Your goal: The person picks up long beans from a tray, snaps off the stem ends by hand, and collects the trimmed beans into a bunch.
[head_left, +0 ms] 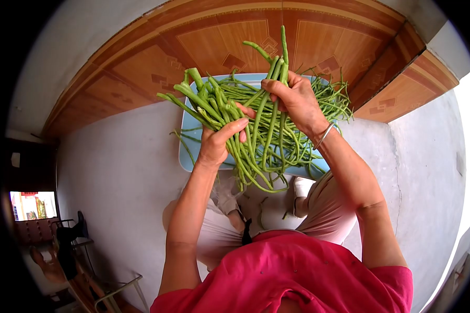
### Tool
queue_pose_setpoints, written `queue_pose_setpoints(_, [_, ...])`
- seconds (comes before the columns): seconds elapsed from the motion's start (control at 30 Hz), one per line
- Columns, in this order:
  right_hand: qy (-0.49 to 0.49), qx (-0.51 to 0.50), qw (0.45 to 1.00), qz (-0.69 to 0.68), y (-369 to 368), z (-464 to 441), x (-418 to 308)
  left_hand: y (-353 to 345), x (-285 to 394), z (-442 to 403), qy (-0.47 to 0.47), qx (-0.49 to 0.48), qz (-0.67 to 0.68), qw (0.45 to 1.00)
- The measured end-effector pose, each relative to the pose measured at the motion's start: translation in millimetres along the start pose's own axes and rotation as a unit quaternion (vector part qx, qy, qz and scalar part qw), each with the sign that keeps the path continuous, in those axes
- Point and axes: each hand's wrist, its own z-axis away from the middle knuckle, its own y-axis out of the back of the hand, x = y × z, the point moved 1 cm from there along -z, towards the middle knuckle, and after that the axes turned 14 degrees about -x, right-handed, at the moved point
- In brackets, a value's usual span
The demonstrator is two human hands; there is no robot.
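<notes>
My left hand (219, 136) is closed around a thick bunch of long green beans (206, 101); their upper ends stick up past the thumb and the rest hangs below. Several more long beans (269, 101) are pinched between the thumb and fingers of my right hand (296, 99), with their tips pointing up and their lengths drooping. A silver bangle (325, 136) circles the right wrist. Beneath both hands sits a light blue table (187, 148), heaped with a pile of loose long beans (303, 138). Part of that pile is hidden by the hands and bunches.
Wood-patterned tile (224, 44) covers the lower wall behind the table. On the grey floor (125, 151), bits of bean (261, 214) lie between my shoes (301, 193). Metal-framed furniture (117, 292) stands at lower left, near another person's foot (39, 256).
</notes>
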Motion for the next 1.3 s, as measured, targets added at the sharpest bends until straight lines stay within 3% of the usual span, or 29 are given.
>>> queue_pose_setpoints(0.33, [0.04, 0.028, 0.997, 0.052, 4.9, 5.5, -9.8, 13.7, 2.4, -2.2, -0.021, 0.0, -0.009, 1.0])
queue_pose_setpoints(0.57, [0.047, 0.081, 0.99, 0.103, 38.3, -2.7, -10.0, 31.6, 6.5, -5.7, -0.071, -0.043, 0.167, 0.982])
queue_pose_setpoints(0.7, [0.071, 0.128, 0.973, 0.177, 52.7, -1.0, -22.5, 45.6, 15.5, -2.6, -0.074, -0.01, 0.198, 0.977])
queue_pose_setpoints(0.8, [0.037, 0.058, 0.966, 0.248, 39.4, 1.2, -20.8, 50.3, 12.4, -6.6, -0.06, 0.005, 0.17, 0.984])
queue_pose_setpoints(0.97, [0.014, -0.127, 0.977, 0.173, -9.8, -1.2, 8.0, 17.1, -3.9, -16.7, -0.042, 0.047, 0.168, 0.984])
queue_pose_setpoints(1.0, [0.056, -0.138, 0.971, 0.189, -19.1, -3.4, 15.0, 20.4, -8.4, -16.7, -0.033, 0.048, 0.169, 0.984])
queue_pose_setpoints(1.03, [-0.015, -0.145, 0.973, 0.179, -22.3, 0.1, 15.0, 23.8, -12.0, -17.7, -0.006, 0.041, 0.13, 0.991])
queue_pose_setpoints(1.1, [-0.003, -0.138, 0.984, 0.114, -24.0, -2.2, 20.0, 26.9, -14.5, -17.6, -0.025, 0.034, 0.138, 0.99])
queue_pose_setpoints(1.3, [0.021, -0.181, 0.979, 0.087, -26.1, -4.4, 24.5, 14.5, -13.2, -18.9, -0.016, 0.025, 0.077, 0.997])
